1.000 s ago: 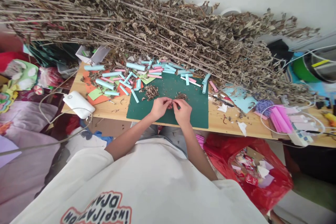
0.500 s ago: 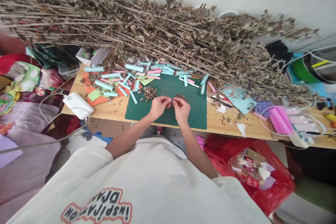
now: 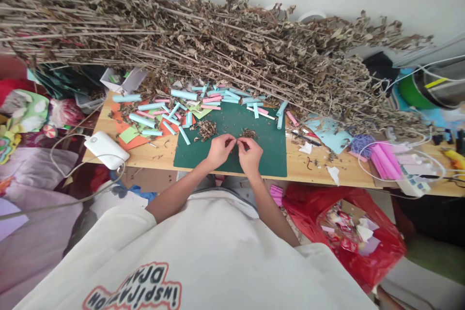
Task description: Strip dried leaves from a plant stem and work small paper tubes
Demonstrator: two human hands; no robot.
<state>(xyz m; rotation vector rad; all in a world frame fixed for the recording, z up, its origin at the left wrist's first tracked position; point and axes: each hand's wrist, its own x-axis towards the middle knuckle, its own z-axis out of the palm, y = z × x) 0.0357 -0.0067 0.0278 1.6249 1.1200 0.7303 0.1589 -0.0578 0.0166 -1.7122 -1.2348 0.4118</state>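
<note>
1. Hands close together above the near half of a green cutting mat [image 3: 269,155] on a wooden table [image 3: 323,174]: left hand [image 3: 219,150] and right hand [image 3: 250,155], with fingers curled toward thumbs and tips almost meeting.
2. Between the fingertips, possibly a tiny scrap, too small to make out. Cannot tell whether grasping it or merely bent around nothing.
3. Apparently done: two small piles of crumbled dried leaves on the mat, a larger pile [image 3: 207,130] beyond the left hand and a smaller, flatter pile [image 3: 249,133] just beyond the right hand.
4. Also looking finished: many rolled blue paper tubes [image 3: 184,94] and pink paper tubes [image 3: 291,118], scattered along the mat's far edge and across orange paper [image 3: 131,145] at left. Cannot see whether hollow or packed.
5. Apparently left: both loose leaf piles, plus plenty of leaves on a huge bundle of dried stalks [image 3: 203,34] across the back. Impossible to judge an overall share.
6. To the left, a white power bank [image 3: 106,150]; to the right, a light blue sheet [image 3: 332,133] and, below table level, a red plastic bag [image 3: 308,203] with wrappers inside.
</note>
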